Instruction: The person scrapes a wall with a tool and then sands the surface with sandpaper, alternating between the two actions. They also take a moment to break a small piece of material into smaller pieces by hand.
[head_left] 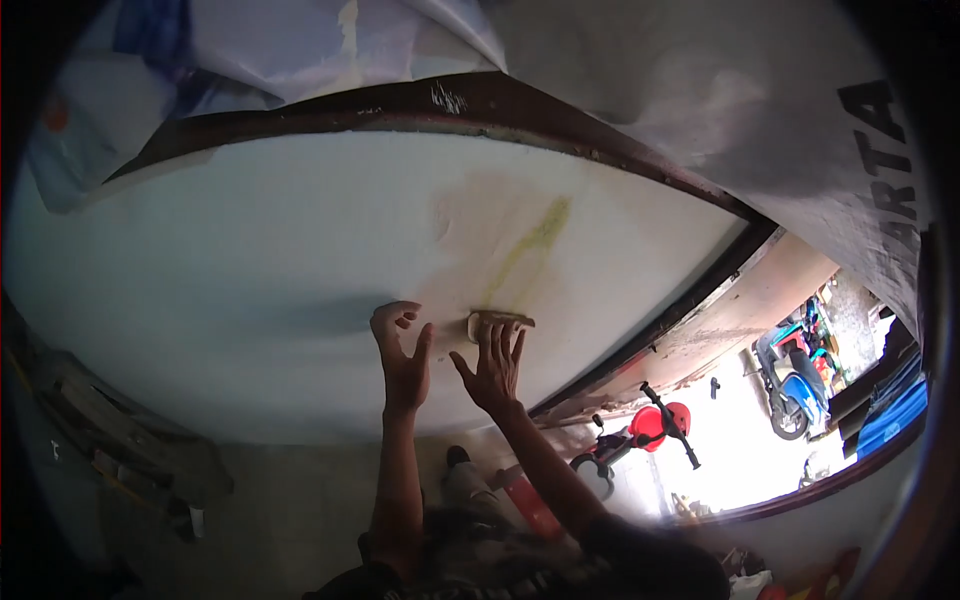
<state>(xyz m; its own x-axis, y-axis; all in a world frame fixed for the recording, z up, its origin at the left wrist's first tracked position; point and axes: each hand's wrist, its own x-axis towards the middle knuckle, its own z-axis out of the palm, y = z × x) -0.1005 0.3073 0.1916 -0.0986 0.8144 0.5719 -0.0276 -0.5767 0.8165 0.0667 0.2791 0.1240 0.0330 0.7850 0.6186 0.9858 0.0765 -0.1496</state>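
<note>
My right hand presses a small brown and cream sanding block against a large white panel, its fingers laid over the block and the thumb spread to the left. Around and above the block the panel carries a tan patch with a yellow-green streak running through it. To the left, my left hand is raised in front of the panel with nothing in it, fingers loosely curled and thumb apart. Its shadow falls on the white surface further left.
A dark frame borders the panel's top, with plastic sheeting draped over it. A lettered grey sheet hangs at right. Beyond an opening stand a small red ride-on and a blue motorbike. Planks lie lower left.
</note>
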